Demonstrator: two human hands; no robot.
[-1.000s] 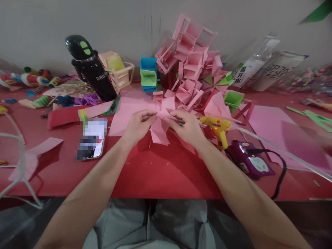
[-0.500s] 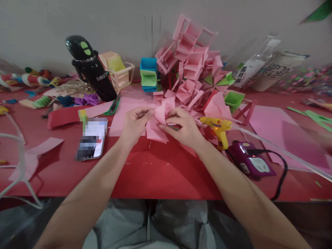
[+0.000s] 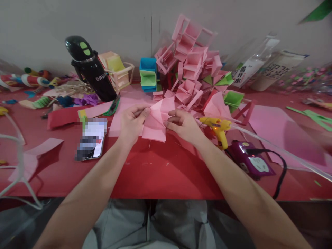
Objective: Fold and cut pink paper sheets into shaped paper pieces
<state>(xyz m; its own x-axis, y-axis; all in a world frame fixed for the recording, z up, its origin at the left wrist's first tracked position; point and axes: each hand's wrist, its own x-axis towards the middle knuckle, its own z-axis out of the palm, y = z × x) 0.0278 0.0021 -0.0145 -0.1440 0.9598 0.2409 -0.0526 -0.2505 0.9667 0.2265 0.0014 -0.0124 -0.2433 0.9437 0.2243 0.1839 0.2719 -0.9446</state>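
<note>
Both hands, left hand and right hand, pinch one folded pink paper above the red counter; one yellow glue gun, one phone alongside.

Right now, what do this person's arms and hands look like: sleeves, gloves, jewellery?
No gloves: the left hand and right hand show no ring that I can see. The left forearm and right forearm are uncovered too, with no sleeve, watch or bracelet in view. Grey trousers show at the lap.
</note>
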